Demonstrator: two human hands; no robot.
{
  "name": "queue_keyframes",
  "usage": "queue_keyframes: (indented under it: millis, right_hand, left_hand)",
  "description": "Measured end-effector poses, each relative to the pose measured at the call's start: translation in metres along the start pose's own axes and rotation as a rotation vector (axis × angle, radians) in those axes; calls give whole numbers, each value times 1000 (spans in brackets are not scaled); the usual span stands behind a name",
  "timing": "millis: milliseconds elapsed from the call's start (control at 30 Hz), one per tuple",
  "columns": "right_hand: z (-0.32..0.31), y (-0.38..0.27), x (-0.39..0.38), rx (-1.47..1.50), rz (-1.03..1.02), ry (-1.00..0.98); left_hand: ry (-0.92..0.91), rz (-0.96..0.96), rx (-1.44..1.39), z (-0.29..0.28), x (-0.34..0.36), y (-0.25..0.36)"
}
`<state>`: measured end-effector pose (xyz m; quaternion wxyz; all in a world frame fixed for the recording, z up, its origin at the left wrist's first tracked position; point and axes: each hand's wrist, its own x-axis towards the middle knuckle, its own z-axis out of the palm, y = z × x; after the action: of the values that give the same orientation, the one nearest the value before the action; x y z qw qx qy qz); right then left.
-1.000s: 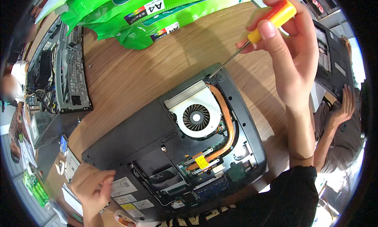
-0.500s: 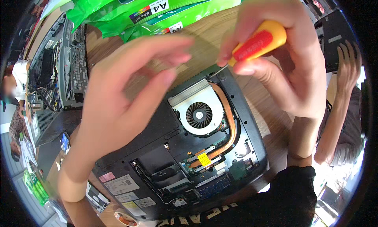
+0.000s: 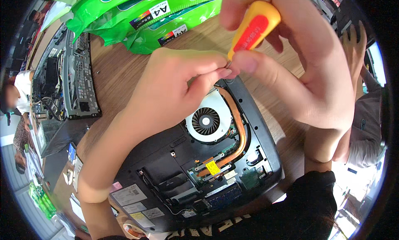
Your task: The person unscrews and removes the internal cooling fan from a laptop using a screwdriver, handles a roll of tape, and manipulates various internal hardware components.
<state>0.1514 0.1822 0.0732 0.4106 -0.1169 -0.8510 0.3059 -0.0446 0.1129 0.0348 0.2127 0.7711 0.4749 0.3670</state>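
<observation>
My right hand (image 3: 309,69) grips the yellow and red handle of a screwdriver (image 3: 254,30) above the far edge of a laptop. Its thumb and fingers wrap the lower handle. My left hand (image 3: 170,82) is closed in a pinch around the short metal shaft just below the handle. The tip is hidden by the fingers, and I cannot tell whether a screw is there. Beneath lies the upturned black laptop (image 3: 153,152), its bottom cover off. A round cooling fan (image 3: 205,121), a copper heat pipe (image 3: 241,129) and a yellow sticker (image 3: 213,167) show inside.
Green paper packs (image 3: 120,25) lie along the back of the table. An opened laptop chassis (image 3: 83,90) and other parts stand at the left. A roll of tape (image 3: 134,231) sits near the front edge. At the right another person's hand (image 3: 355,48) touches a dark device.
My left hand has moved right and closed its fingers at the screwdriver's shaft. The screwdriver has shifted left and tilted more upright in my right hand.
</observation>
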Motion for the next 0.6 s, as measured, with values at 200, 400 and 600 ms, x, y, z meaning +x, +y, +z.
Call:
queue_keyframes:
  millis: [200,400,600]
  right_hand:
    - [2,-6,-1,-62,-49,9]
    - [2,-4,11,-56,-67,-44]
    - [11,1,17,-37,-90,-19]
  left_hand:
    - [73,64,3,5,0,-3]
    - [105,33,-11,7,-6,-2]
    - [199,49,28,11,-3,-2]
